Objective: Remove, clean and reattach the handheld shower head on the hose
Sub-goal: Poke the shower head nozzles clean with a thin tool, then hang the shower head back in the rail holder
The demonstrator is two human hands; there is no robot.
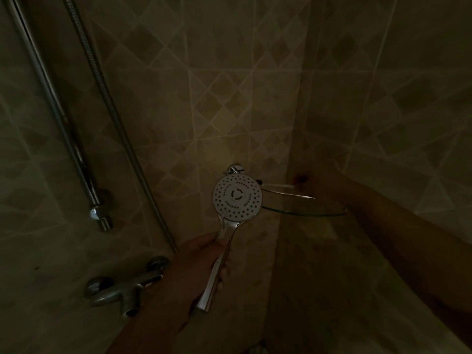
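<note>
The chrome handheld shower head (237, 197) is off the hose, its round white spray face turned toward me. My left hand (196, 272) grips its handle low in the middle of the view, and the handle's open end points down. The metal hose (112, 116) hangs along the left wall down toward the faucet. My right hand (320, 186) reaches out to the corner shelf; in the dim light I cannot tell how its fingers lie or whether they hold anything.
A glass corner shelf (306, 213) with a chrome rail sits in the tiled corner on the right. A chrome slide bar (63, 129) runs down the left wall. The mixer faucet (125, 287) sticks out at lower left. The scene is very dark.
</note>
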